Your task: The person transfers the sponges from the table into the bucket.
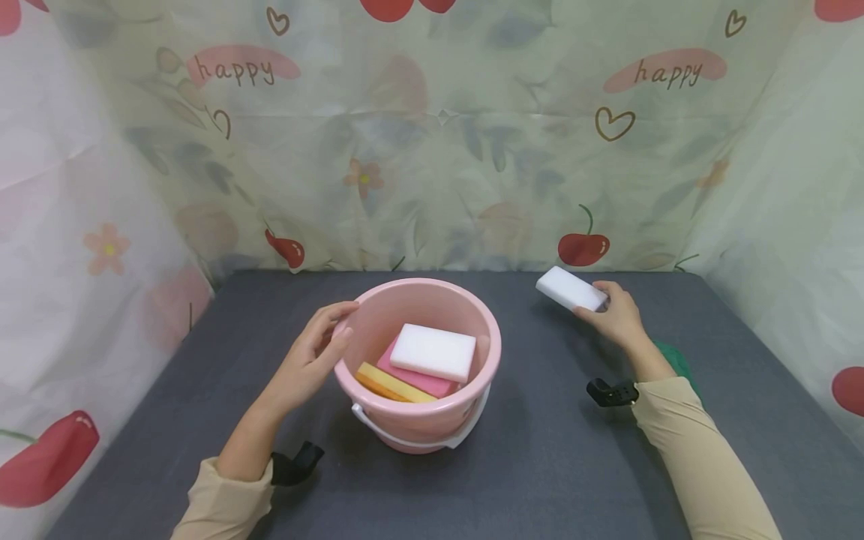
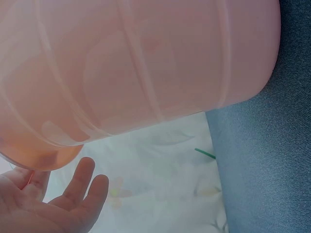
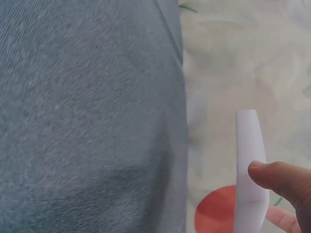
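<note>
Beige sleeves (image 1: 702, 450) are entering from the bottom edge of the head view, each wrist wearing a black strap-mounted camera (image 1: 610, 392). Left hand (image 1: 313, 358) is resting at the left side of the pink plastic bucket (image 1: 378, 315), lower centre of frame; fingers are relaxed and slightly spread, fingertips touching the rim and outer wall, not curled round it. In the left wrist view the bucket wall is filling the top of the frame, with open fingers (image 2: 80, 182) sitting just below it.

Inside the bucket a white sponge block (image 1: 433, 352) is lying on top, a pink sponge (image 1: 418, 379) under it, and an orange-yellow sponge (image 1: 391, 384) leaning at the lower left. The white bucket handle (image 1: 412, 439) is hanging down at the front.

Right hand (image 1: 617, 315), centre right of frame, is pinching a second white sponge block (image 1: 570, 289) at its right end, thumb (image 3: 279, 177) on one face and the other fingers behind; the block is sticking out to the upper left, tilted, above the grey cloth tabletop (image 1: 540, 450), well apart from the bucket.

The backdrop curtain (image 1: 432, 150) is showing cherries, flowers and hearts, with "happy" written at the upper left and upper right.
</note>
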Tool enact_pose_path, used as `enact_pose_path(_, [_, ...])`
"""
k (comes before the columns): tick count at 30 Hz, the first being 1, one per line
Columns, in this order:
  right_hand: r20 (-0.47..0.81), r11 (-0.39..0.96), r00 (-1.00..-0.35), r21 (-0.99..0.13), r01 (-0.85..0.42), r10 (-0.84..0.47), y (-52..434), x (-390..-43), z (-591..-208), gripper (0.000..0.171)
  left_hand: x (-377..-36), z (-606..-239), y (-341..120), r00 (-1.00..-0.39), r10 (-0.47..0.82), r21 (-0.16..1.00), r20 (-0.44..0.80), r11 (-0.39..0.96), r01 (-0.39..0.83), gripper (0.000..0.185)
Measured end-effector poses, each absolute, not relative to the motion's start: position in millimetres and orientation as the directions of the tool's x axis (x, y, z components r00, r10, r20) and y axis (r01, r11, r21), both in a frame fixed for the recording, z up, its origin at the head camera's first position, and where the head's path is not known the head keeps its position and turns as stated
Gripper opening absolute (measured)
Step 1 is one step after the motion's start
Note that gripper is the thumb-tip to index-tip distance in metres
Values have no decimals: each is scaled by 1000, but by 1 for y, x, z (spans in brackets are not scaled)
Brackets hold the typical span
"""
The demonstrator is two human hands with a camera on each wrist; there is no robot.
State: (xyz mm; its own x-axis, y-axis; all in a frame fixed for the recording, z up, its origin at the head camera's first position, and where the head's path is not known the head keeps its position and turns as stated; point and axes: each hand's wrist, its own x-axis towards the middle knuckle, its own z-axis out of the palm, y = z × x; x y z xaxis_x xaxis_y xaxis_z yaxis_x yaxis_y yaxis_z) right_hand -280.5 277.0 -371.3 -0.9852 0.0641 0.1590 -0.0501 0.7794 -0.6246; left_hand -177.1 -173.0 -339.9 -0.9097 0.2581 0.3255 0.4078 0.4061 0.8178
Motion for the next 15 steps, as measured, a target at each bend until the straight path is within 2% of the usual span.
enact_pose_path(15, [225, 769, -974, -623, -145, -2, 264, -270, -345, 64, -177, -340, -173, -913, 255, 819, 318, 411, 400, 41])
